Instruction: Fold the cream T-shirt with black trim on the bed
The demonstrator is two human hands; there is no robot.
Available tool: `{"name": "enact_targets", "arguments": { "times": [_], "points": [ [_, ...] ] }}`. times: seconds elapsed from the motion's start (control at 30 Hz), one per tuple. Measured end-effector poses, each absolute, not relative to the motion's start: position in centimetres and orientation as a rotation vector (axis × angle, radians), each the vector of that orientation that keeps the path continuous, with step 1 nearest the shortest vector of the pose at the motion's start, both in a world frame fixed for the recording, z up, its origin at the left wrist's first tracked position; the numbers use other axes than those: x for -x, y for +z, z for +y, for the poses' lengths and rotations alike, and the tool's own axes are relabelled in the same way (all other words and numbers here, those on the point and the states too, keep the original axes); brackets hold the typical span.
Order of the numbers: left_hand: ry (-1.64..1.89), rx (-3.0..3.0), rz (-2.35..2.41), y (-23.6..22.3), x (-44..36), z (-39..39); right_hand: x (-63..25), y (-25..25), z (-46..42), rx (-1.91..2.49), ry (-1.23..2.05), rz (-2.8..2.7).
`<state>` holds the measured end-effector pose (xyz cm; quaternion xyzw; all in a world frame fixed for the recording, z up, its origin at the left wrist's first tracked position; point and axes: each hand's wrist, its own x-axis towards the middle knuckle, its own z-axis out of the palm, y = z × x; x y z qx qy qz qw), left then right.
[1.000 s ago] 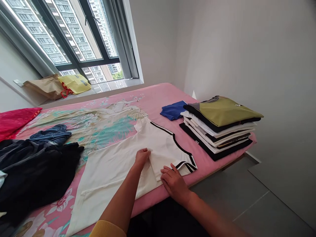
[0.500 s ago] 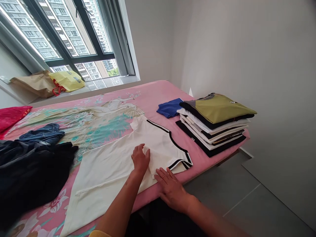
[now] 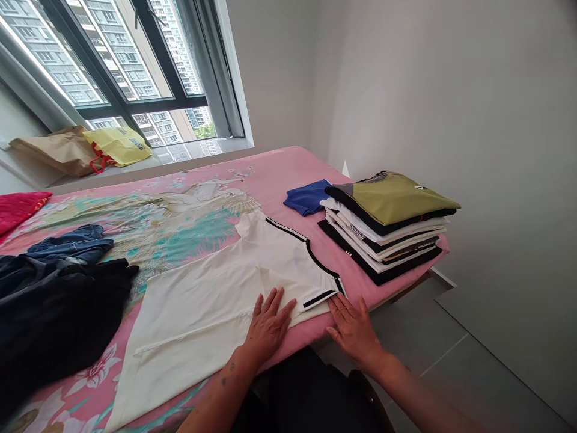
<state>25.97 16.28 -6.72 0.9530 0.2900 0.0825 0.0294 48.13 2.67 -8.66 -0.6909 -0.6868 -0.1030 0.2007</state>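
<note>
A white shirt with black-striped trim at the neck and shoulder lies spread on the bed, its near side partly folded over. My left hand rests flat on the shirt's near edge, fingers spread. At the trimmed corner by the bed's edge, my right hand lies with its fingers extended, the fingertips touching the black-and-white sleeve band. Neither hand grips the cloth. Just beyond the shirt's collar stands a stack of folded clothes topped by an olive-green shirt.
A folded blue garment lies beside the stack. Dark clothes and blue jeans are heaped at the left of the pink bed sheet. A brown paper bag and a yellow bag sit on the windowsill.
My left hand has come down from the shirt's middle to its near edge and flattened. My right hand has slid right to the trimmed corner, where the sleeve band now lies flatter.
</note>
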Motion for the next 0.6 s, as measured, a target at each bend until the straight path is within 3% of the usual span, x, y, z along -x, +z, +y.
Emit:
{"name": "enact_targets", "arguments": {
  "times": [0.33,0.6],
  "points": [
    [0.539,-2.807,0.78,-4.3,-29.4,18.0,-45.4,-3.3,6.4,1.856,-0.154,-1.693],
    [0.177,-2.84,1.193,-6.9,-29.5,19.8,-43.7,-9.2,8.3,2.118,0.075,-1.958]
  ]
}}
